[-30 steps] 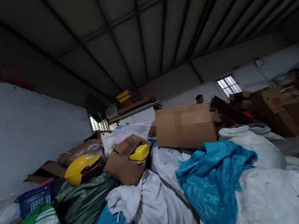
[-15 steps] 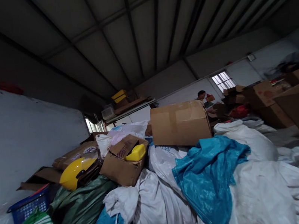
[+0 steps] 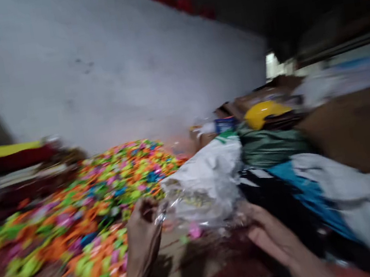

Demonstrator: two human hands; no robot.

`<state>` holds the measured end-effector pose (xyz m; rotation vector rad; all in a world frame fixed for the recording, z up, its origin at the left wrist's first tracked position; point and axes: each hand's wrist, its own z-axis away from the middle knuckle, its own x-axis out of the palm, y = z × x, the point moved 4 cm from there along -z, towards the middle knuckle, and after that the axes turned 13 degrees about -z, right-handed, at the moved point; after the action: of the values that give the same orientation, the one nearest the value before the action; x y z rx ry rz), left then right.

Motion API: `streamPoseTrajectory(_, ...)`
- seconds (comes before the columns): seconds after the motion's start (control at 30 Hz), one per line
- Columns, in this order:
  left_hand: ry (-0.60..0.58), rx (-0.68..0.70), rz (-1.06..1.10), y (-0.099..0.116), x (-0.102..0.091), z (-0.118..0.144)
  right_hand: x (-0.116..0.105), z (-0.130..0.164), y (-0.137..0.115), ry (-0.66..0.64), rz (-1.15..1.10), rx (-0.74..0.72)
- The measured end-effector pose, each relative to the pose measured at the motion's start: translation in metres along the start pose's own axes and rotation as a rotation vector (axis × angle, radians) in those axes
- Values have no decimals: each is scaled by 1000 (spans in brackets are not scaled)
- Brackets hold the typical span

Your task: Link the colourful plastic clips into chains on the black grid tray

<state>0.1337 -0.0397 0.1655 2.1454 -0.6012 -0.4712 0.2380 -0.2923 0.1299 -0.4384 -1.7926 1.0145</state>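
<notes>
The clear plastic bag stretches crosswise between both hands, left hand pinching its near corner with curled fingers, right hand cupped under its other end.

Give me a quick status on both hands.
Left hand and right hand both gripping clear plastic bag. Heap of colourful plastic pieces beside left hand. Frame blurred.

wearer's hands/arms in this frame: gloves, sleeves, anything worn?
Both are bare: no gloves show on the left hand or the right hand, and the forearms are uncovered as far as the frame shows. No sleeve edge, watch or ring is visible, though motion blur is heavy, so small items could not be told.
</notes>
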Motion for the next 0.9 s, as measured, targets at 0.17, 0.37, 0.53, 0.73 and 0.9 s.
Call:
streamPoseTrajectory(0.17, 220, -162, 119, -47, -80, -22, 98, -87, 26, -185, -113, 215)
streamPoseTrajectory(0.37, 463, -351, 285, -107, -138, -26, 204, -144, 90, -538, 575, -183)
streamPoseTrajectory(0.53, 470, -494, 413, -151, -171, -19, 237, -165, 151, -762, 777, -268)
streamPoseTrajectory(0.73, 535, -450, 356, -161, -197, -32, 268, -207, 219, -1006, 815, -259)
streamPoseTrajectory(0.9, 521, -479, 140, -181, -189, -21, 244, -234, 268, -1051, 807, -134)
